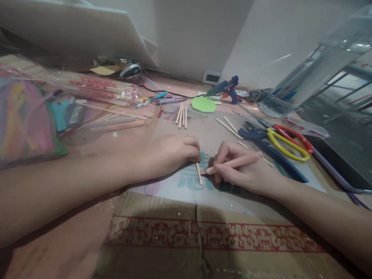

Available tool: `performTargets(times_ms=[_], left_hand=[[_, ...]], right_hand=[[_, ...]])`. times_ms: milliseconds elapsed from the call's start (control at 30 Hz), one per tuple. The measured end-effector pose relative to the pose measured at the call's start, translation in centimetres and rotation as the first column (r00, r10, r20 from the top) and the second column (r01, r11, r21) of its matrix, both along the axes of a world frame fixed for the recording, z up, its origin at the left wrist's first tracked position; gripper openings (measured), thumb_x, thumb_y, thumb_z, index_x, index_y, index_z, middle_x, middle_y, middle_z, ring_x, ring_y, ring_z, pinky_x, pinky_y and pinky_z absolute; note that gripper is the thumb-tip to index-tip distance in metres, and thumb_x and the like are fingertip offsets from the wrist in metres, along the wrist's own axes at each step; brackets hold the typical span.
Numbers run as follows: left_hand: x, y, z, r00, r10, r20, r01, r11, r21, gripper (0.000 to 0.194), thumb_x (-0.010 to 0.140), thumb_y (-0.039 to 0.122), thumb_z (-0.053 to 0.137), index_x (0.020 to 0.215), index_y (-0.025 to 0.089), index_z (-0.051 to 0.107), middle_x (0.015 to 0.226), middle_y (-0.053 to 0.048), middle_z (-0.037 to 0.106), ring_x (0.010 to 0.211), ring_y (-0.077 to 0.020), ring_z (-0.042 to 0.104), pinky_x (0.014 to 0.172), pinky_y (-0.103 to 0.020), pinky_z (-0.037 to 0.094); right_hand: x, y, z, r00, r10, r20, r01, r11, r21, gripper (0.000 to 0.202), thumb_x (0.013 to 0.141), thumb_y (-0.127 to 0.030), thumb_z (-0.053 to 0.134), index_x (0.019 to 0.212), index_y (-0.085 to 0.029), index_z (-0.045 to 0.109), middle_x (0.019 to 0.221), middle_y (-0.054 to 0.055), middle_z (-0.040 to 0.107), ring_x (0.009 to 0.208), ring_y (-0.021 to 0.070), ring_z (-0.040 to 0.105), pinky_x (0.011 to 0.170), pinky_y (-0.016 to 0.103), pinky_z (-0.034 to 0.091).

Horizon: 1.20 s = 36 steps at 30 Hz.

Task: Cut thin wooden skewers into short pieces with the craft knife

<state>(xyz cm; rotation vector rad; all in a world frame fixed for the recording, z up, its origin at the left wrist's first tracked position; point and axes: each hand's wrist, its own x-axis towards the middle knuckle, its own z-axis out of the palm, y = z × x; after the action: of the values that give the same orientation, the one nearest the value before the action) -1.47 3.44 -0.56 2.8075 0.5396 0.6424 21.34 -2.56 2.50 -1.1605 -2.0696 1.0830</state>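
My left hand [181,150] rests on the white plastic sheet [162,178] with its fingers closed on the upper end of a short wooden stick [199,174]. From the right, my right hand [232,164] holds a pink pen [244,160] in a writing grip, its tip at the side of the stick. Several short sticks [182,117] lie side by side beyond my left hand. Two more sticks [226,127] lie beyond my right hand, beside blue-handled cutters [279,155] and scissors with red and yellow handles [290,145].
Behind are a blue glue gun [229,89], a green paper shape [203,104] and a small digital display [212,77]. A clear container [279,102] and phone [340,162] stand and lie at right. Bagged sticks [95,87] and a colourful bag [26,120] are left.
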Motion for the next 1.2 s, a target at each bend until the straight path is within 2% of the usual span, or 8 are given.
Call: performTargets(times_ms=[233, 400, 467, 600, 767, 1000, 1200], left_hand=[[0.02, -0.03, 0.09, 1.0, -0.011, 0.007, 0.011, 1.0, 0.005, 0.021, 0.098, 0.011, 0.057, 0.092, 0.017, 0.077, 0.096, -0.004, 0.073, 0.083, -0.0146, 0.065, 0.076, -0.025, 0.048], [0.02, 0.1, -0.22, 1.0, -0.01, 0.004, 0.011, 0.998, -0.063, 0.021, 0.097, 0.01, 0.059, 0.091, 0.018, 0.077, 0.098, -0.004, 0.073, 0.086, -0.0149, 0.066, 0.077, -0.024, 0.048], [0.03, 0.12, -0.35, 1.0, 0.002, -0.004, -0.002, 0.994, -0.106, 0.021, 0.096, 0.01, 0.058, 0.093, 0.019, 0.077, 0.098, -0.003, 0.073, 0.088, -0.0152, 0.066, 0.077, -0.025, 0.048], [-0.02, 0.05, -0.49, 1.0, 0.005, -0.001, -0.005, 0.995, -0.103, 0.024, 0.097, 0.009, 0.056, 0.093, 0.02, 0.076, 0.098, -0.003, 0.072, 0.088, -0.0148, 0.066, 0.077, -0.024, 0.049], [-0.07, -0.06, -0.58, 1.0, -0.001, 0.009, 0.002, 0.997, -0.077, 0.023, 0.098, 0.01, 0.055, 0.093, 0.02, 0.075, 0.098, -0.002, 0.072, 0.087, -0.0136, 0.067, 0.077, -0.022, 0.05], [-0.14, -0.03, -0.82, 1.0, -0.012, 0.024, 0.013, 0.999, -0.038, 0.018, 0.098, 0.012, 0.059, 0.095, 0.019, 0.074, 0.097, -0.001, 0.073, 0.085, -0.0128, 0.068, 0.075, -0.02, 0.051], [-0.17, 0.33, -0.78, 0.999, -0.021, 0.04, 0.023, 0.998, -0.061, 0.017, 0.099, 0.014, 0.059, 0.097, 0.019, 0.076, 0.099, -0.003, 0.074, 0.088, -0.015, 0.068, 0.078, -0.024, 0.051]], right_hand=[[-0.05, -0.15, -0.04, 0.999, -0.047, -0.007, 0.046, 0.997, -0.059, 0.018, 0.095, -0.026, 0.062, 0.079, -0.019, 0.056, 0.066, 0.002, 0.072, 0.044, 0.0071, 0.053, 0.04, 0.018, 0.037], [0.47, -0.08, -0.35, 1.0, 0.017, -0.019, -0.017, 0.999, -0.034, 0.025, 0.095, -0.033, 0.064, 0.076, -0.018, 0.062, 0.072, 0.005, 0.072, 0.06, 0.0124, 0.065, 0.052, 0.021, 0.05], [0.52, -0.09, -0.46, 1.0, 0.009, -0.003, -0.009, 1.0, -0.028, 0.028, 0.096, -0.033, 0.063, 0.073, -0.017, 0.064, 0.075, 0.006, 0.071, 0.055, 0.0099, 0.06, 0.049, 0.021, 0.047], [0.35, -0.08, -0.6, 0.999, -0.036, 0.002, 0.036, 0.998, -0.058, 0.025, 0.098, -0.033, 0.061, 0.079, -0.016, 0.064, 0.074, 0.004, 0.069, 0.048, 0.0065, 0.051, 0.044, 0.019, 0.04], [0.33, -0.13, -0.76, 1.0, -0.017, -0.024, 0.015, 0.993, -0.114, 0.023, 0.096, -0.034, 0.063, 0.079, -0.019, 0.059, 0.071, 0.003, 0.069, 0.06, 0.0111, 0.061, 0.053, 0.021, 0.047], [0.34, -0.13, -0.85, 0.999, -0.034, 0.011, 0.035, 0.993, -0.114, 0.023, 0.095, -0.032, 0.063, 0.078, -0.019, 0.058, 0.069, 0.002, 0.068, 0.054, 0.0089, 0.056, 0.049, 0.019, 0.042], [0.38, -0.39, -0.7, 0.994, -0.091, -0.062, 0.09, 0.996, -0.012, 0.02, 0.094, -0.03, 0.062, 0.077, -0.02, 0.056, 0.069, 0.004, 0.071, 0.06, 0.0135, 0.067, 0.051, 0.021, 0.049]])
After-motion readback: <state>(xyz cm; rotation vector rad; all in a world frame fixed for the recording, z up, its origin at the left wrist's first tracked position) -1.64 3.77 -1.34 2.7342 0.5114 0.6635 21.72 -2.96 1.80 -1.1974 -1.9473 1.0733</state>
